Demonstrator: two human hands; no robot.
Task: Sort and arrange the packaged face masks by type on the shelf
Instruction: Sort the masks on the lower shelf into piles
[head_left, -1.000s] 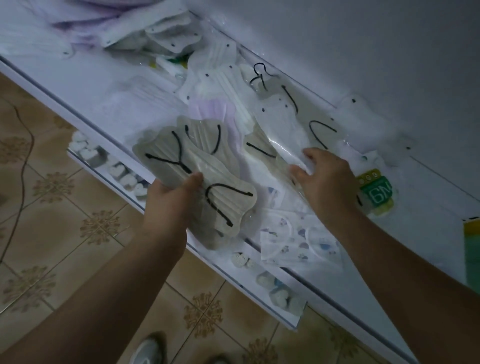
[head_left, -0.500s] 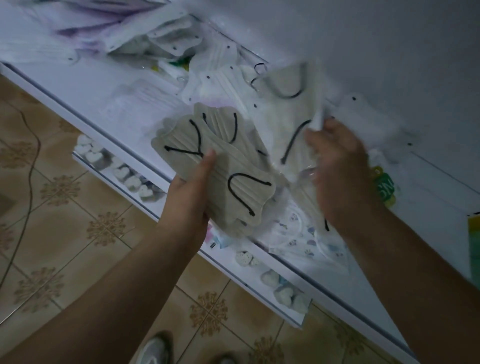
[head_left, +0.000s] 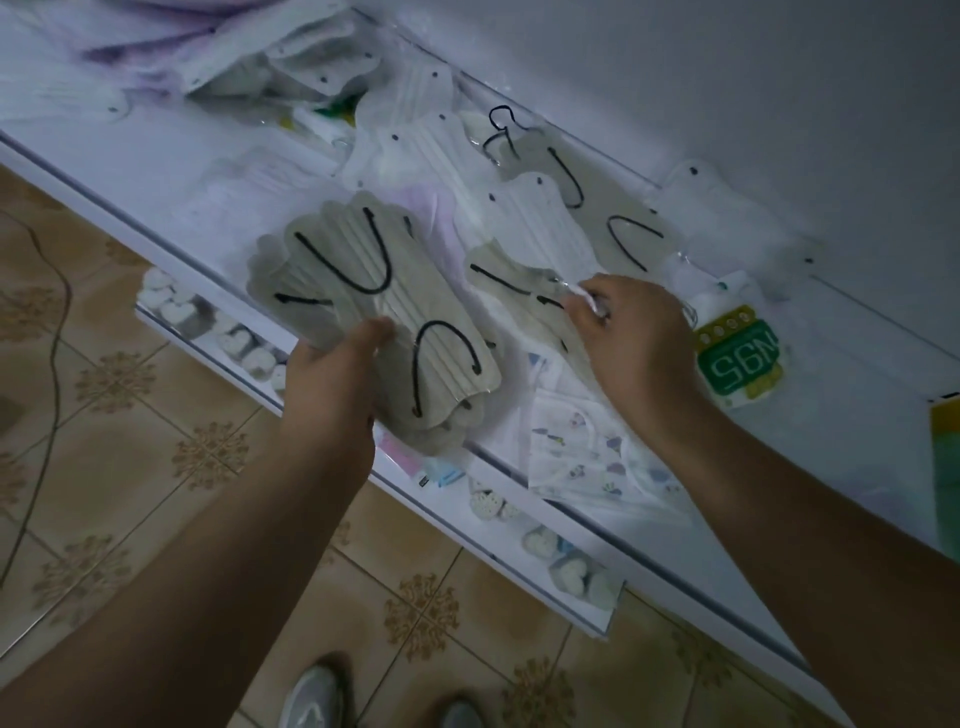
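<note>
My left hand (head_left: 337, 379) grips a stack of grey packaged masks with black ear loops (head_left: 384, 312), held over the front edge of the white shelf (head_left: 156, 171). My right hand (head_left: 631, 338) pinches the corner of a clear-wrapped white mask pack (head_left: 540, 228) that lies on the pile. More grey masks with black loops (head_left: 618, 223) lie behind it near the wall. White masks (head_left: 426, 150) and lilac masks (head_left: 156, 47) are heaped at the back left. A patterned child-size mask pack (head_left: 587, 447) lies under my right wrist.
A green and yellow N95 pack (head_left: 737, 358) lies right of my right hand. A lower shelf (head_left: 363, 457) under the front edge holds small white heart-shaped items (head_left: 171, 301). A white wall rises behind. Patterned floor tiles (head_left: 130, 467) and shoes (head_left: 311, 696) lie below.
My right hand lifted a grey mask pack, then came down and forward; it now pinches the corner of a white mask pack. My left hand with its stack shifted slightly.
</note>
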